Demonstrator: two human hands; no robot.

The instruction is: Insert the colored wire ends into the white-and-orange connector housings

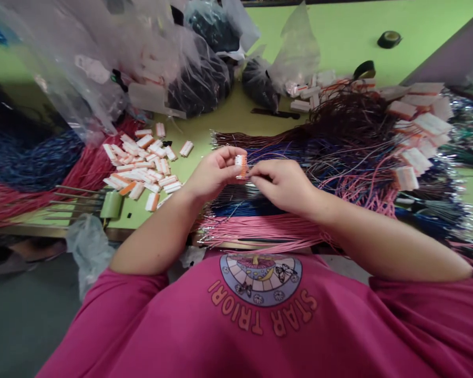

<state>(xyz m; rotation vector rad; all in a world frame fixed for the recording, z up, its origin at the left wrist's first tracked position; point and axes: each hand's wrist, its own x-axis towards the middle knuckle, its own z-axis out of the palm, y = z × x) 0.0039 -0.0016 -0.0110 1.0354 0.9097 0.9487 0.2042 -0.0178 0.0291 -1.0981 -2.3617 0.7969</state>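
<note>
My left hand (213, 176) is closed around a small white and orange connector (241, 165), held up above the wire bundles. My right hand (281, 184) is pinched at the connector's right side; whatever thin wire its fingertips hold is too small to make out. Under both hands lie sorted bundles of cut wires (260, 220) in pink, blue, black and brown. A heap of loose white and orange connectors (142, 165) lies on the green table (339, 31) to the left of my left hand.
Clear plastic bags (150, 58) of parts stand at the back left. Red wires (82, 168) and blue wires (23, 152) lie at far left. Finished harnesses with connectors (418, 131) pile up at right. Tape rolls (389, 39) sit at the back right.
</note>
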